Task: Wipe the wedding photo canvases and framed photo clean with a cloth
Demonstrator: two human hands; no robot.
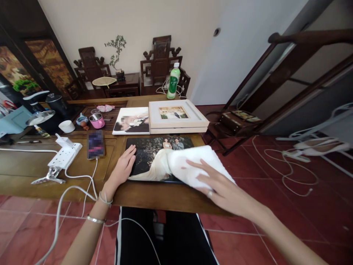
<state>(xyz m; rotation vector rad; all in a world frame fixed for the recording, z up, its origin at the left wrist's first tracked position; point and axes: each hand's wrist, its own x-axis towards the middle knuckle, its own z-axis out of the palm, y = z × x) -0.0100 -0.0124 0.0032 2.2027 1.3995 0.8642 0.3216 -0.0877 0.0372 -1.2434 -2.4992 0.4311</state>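
Note:
A dark photo album (149, 154) lies flat at the near edge of the wooden table (33, 173). My left hand (123, 167) rests flat on its left edge, fingers stretched out. My right hand (220, 186) lies open on a white cloth (193, 162) that covers the album's right part, fingers spread and pressing on the cloth.
Behind the album lie a second album (132, 121) and a pale framed box (176, 116). A phone (95, 144), a white power strip (64, 154) with cables, a pink cup (97, 120), a white bowl (66, 126) and a green bottle (173, 81) stand around. Carved chairs line the back wall.

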